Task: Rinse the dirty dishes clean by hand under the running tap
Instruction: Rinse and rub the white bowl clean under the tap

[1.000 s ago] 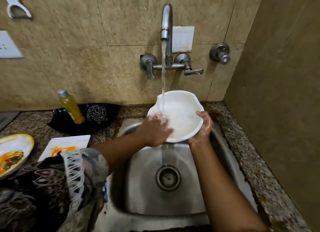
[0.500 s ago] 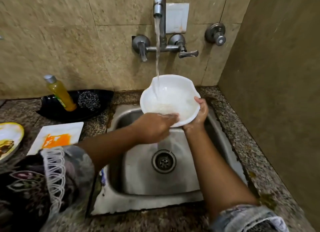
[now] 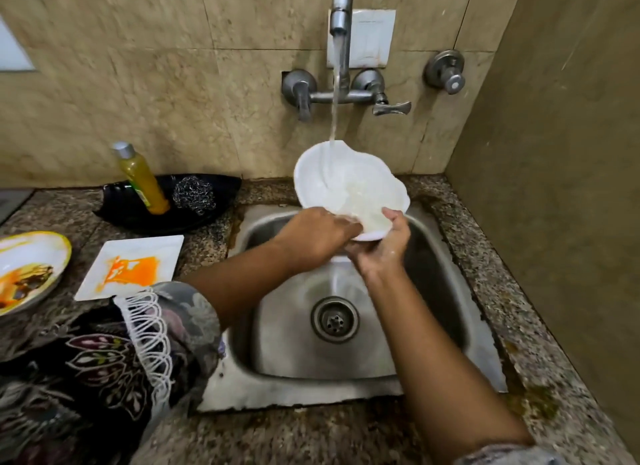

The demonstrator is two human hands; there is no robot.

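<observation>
right hand (image 3: 382, 248) grasps white bowl (image 3: 349, 187) rim from below | left hand (image 3: 318, 236) rubs inside, fingers' state unclear | tap (image 3: 341, 21) stream hits bowl over steel sink (image 3: 346, 388)

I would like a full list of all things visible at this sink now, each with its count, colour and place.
white bowl: 1, white, tilted under the water stream above the sink
tap: 1, grey metal, on the wall, running
sink: 1, steel, set in the granite counter
square plate: 1, white with orange smears, counter left of sink
oval dish: 1, white with yellow rim, soiled, far left
black tray: 1, black, behind the square plate
soap bottle: 1, yellow, on the tray
steel scrubber: 1, silver, on the tray
left hand: rubbing inside the bowl
right hand: gripping the bowl's near rim
</observation>
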